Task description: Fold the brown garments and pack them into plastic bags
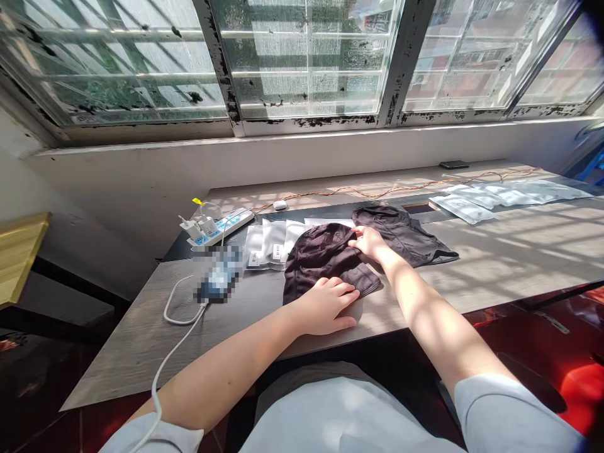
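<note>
A dark brown, thin mesh-like garment [314,255] lies on the desk in front of me, partly bunched; its exact kind is unclear. My left hand [329,306] rests flat on its near edge, fingers stretched out and palm down. At its upper right edge, my right hand [369,243] pinches the cloth between thumb and fingers. A second dark garment [406,236], shaped somewhat like briefs, is spread just right of and behind my right hand. Behind the first garment lie several white plastic packets [272,242] with barcode labels, partly covered by it.
A white power strip [221,228] with plugged-in chargers sits at the back left. Nearby is a blurred phone [219,277] on a white cable [163,371]. More flat white packets [500,194] lie at the right. Orange wires [368,190] run along the back, near a black flat object [453,165].
</note>
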### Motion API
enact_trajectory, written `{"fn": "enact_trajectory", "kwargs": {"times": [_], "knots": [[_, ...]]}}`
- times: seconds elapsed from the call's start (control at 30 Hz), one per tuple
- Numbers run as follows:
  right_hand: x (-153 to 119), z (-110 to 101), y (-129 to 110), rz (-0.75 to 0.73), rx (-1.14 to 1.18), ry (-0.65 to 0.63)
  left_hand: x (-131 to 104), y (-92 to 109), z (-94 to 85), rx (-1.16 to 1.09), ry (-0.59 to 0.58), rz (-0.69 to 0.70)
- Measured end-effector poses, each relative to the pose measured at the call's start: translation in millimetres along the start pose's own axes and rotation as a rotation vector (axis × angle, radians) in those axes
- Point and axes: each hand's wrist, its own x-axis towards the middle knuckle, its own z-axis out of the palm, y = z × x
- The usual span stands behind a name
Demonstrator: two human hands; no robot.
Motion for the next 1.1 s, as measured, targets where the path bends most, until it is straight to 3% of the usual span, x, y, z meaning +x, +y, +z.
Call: {"fn": "enact_trajectory", "kwargs": {"times": [0.17,0.37,0.47,0.57,0.7,0.8,0.87,0.97,1.0,1.03,1.07,1.1], "knots": [[-4,2,-10,0.013,0.207,0.05,-4,1,-9.7,-0.087,-0.022,-0.043],[-20,10,-33,-0.076,0.698,0.005,-3,9,-7.6,-0.041,-0.125,-0.039],[-24,13,-39,-0.043,0.712,0.001,-4,9,-9.9,-0.06,-0.136,-0.086],[-22,7,-37,-0.02,0.717,0.072,-4,7,-15.6,-0.322,-0.081,-0.127],[-12,-9,-26,0.024,0.798,0.297,-4,3,-25.4,-0.882,0.103,-0.159],[-10,-14,-22,0.055,0.862,0.36,-14,-10,-43.8,-1.106,0.148,-0.228],[-13,-10,-24,-0.003,0.91,0.247,-29,-26,-64.1,-1.068,0.033,-0.279],[-19,4,-30,-0.141,0.863,-0.048,-55,-53,-95.1,-0.959,-0.372,-0.421],[-21,9,-31,-0.161,0.8,-0.08,-62,-61,-101.9,-0.909,-0.512,-0.463],[-21,12,-32,-0.164,0.714,-0.054,-66,-67,-105.5,-0.841,-0.558,-0.498],[-21,15,-32,-0.155,0.608,0.017,-67,-71,-105.6,-0.755,-0.518,-0.528],[-19,16,-31,-0.139,0.487,0.105,-65,-73,-102.2,-0.647,-0.391,-0.553]]}}
